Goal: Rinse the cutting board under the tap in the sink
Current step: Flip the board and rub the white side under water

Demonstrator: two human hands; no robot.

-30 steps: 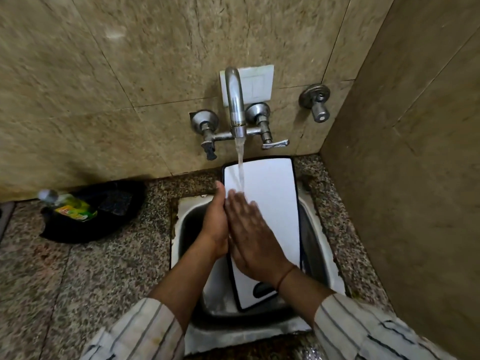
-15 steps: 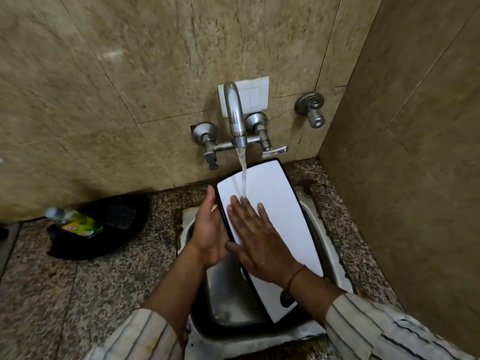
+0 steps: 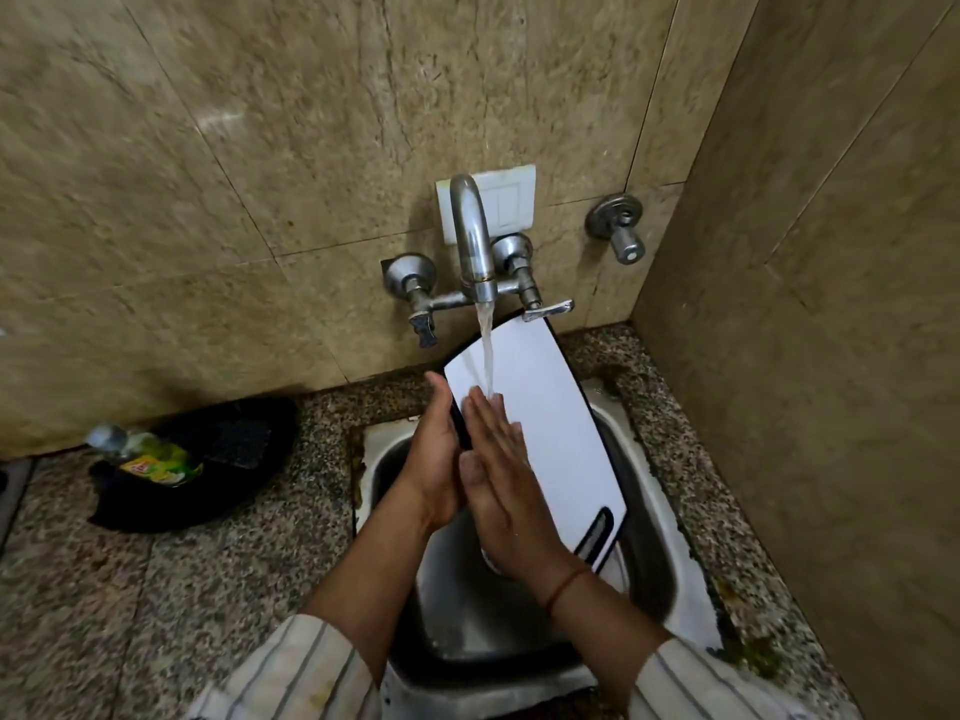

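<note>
Head-worn view, looking steeply down, close over sink [image 3: 670,517]

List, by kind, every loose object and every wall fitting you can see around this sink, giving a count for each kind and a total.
Cutting board: 1
Bottle: 1
Black pan holding the bottle: 1
Tap spout: 1
Tap valve handles beside the spout: 2
Separate wall valve: 1
Switch plate: 1
Total: 8

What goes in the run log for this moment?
tap running | board tilted in sink | left hand grips edge | right hand flat on face
</note>
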